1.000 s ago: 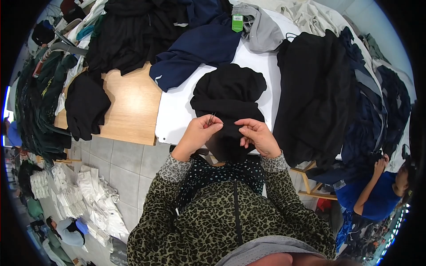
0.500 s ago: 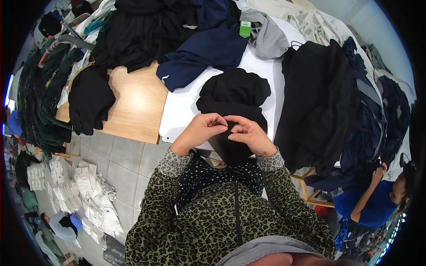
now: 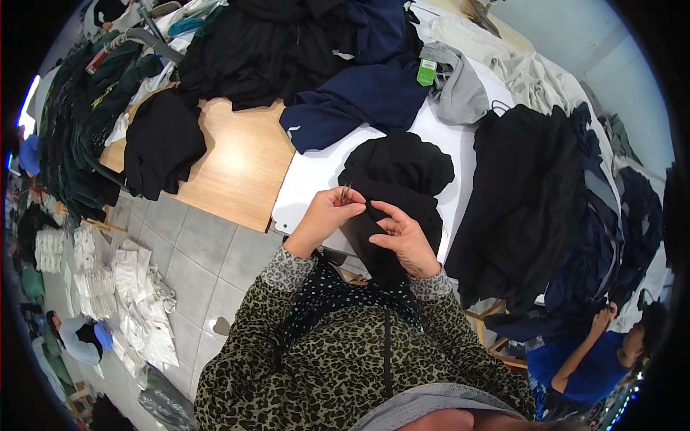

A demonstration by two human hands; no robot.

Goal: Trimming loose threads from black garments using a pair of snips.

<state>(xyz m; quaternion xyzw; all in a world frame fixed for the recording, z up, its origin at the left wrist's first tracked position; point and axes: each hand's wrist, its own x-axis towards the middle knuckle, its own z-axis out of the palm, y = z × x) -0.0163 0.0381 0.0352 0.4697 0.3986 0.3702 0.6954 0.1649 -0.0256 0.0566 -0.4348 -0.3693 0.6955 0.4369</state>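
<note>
In front of me on the white tabletop (image 3: 305,179) lies a bunched black garment (image 3: 397,161), its near part hanging over the table's front edge. My left hand (image 3: 322,223) is closed, thumb and forefinger pinching the garment's edge. A small pointed metal tool (image 3: 346,192), perhaps thread snips, sticks up from that hand; its handle is mostly hidden by the fingers. My right hand (image 3: 408,244) grips the same black cloth a little to the right, thumb and fingers bent around it. A stretch of fabric runs between the two hands.
A navy garment (image 3: 352,100) and a grey garment (image 3: 460,93) with a green tag (image 3: 426,72) lie beyond. Black clothes (image 3: 514,208) are heaped right, near a co-worker in blue (image 3: 593,363). Left are a wooden tabletop (image 3: 233,158) and white bundles (image 3: 144,302) on the floor.
My view has shifted, so the table appears farther right and lower. My right hand has moved down and away from the left, stretching the black cloth between them.
</note>
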